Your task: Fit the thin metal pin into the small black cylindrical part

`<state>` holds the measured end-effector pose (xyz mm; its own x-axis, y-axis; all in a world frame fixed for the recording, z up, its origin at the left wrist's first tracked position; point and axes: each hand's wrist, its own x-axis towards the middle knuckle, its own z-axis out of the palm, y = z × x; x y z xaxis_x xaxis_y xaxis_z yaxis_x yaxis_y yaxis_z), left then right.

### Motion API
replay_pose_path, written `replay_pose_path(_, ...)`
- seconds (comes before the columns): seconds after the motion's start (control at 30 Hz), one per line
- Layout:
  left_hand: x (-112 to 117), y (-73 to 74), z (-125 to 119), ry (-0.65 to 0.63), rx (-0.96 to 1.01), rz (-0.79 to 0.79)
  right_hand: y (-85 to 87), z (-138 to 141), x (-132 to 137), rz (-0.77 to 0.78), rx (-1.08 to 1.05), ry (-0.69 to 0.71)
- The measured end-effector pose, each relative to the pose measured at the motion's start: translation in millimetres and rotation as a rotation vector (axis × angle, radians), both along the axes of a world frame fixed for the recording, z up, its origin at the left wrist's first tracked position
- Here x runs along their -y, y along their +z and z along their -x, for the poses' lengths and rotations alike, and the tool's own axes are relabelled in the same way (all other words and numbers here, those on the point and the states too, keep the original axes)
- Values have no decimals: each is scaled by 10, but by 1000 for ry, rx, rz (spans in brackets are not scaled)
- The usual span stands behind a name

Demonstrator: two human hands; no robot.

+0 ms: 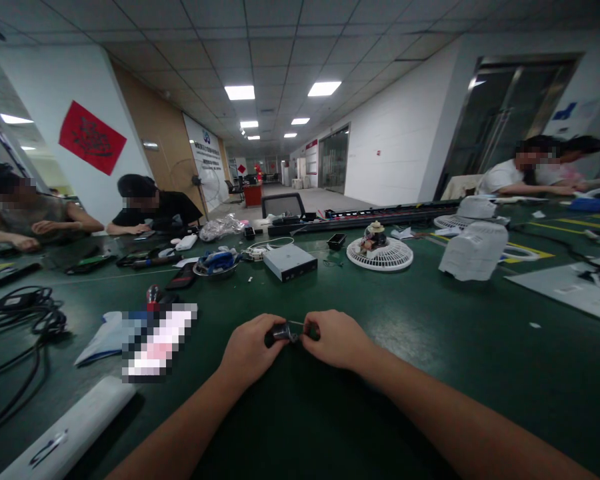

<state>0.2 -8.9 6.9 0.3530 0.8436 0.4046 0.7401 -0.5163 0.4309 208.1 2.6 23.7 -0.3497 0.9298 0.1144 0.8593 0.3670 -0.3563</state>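
Pinching a small dark cylinder (281, 331) between thumb and fingertips, the left hand (250, 345) is nearer; the cylinder's long axis points roughly toward the right fingers. A thin pale strand (296, 323) shows between. The right hand (337, 338) curls its fingertips narrowly just beside; whether they grip the strand, I cannot tell.

Ceiling panels (325, 89) give dim light; the green tabletop (415, 327) shows faint sheen; wide-angle distortion stretches the edges.
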Motion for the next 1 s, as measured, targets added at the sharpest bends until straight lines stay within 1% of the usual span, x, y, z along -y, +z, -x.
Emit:
replay_pose_path(0.1, -15, 14, 17, 87, 22, -10, 5, 14, -9, 26, -29, -38)
replay_pose_path(0.2, -43, 11, 45, 142, 46, 10, -7, 33, -18, 24, -125, 14)
replay_pose_path(0.3, -78, -22, 65, 148, 63, 36, -55, 53, -24, 2, -164, 87)
replay_pose_path(0.4, -105, -61, 69, 118, 68, 39, -100, 63, -34, 10, -159, 135)
replay_pose_path(0.5, -114, -73, 60, 86, 70, 33, -106, 58, -42, 7, -184, 146)
replay_pose_path(0.57, -108, -61, 51, 60, 74, 38, -92, 47, -43, -28, -229, 140)
replay_pose_path(0.67, -81, -31, 36, -36, 77, 41, -72, 29, -44, -113, -323, 144)
replay_pose_path(0.73, -56, -20, 29, -114, 72, 42, -71, 20, -47, -152, -375, 178)
replay_pose_path(0.8, -33, -21, 25, -160, 63, 46, -78, 14, -53, -167, -408, 221)
replay_pose_path(0.9, -15, -34, 23, -142, 46, 42, -89, 13, -59, -176, -440, 271)
replay_pose_path(1.0, -12, -36, 25, -114, 6, 59, -84, 21, -52, -162, -427, 234)
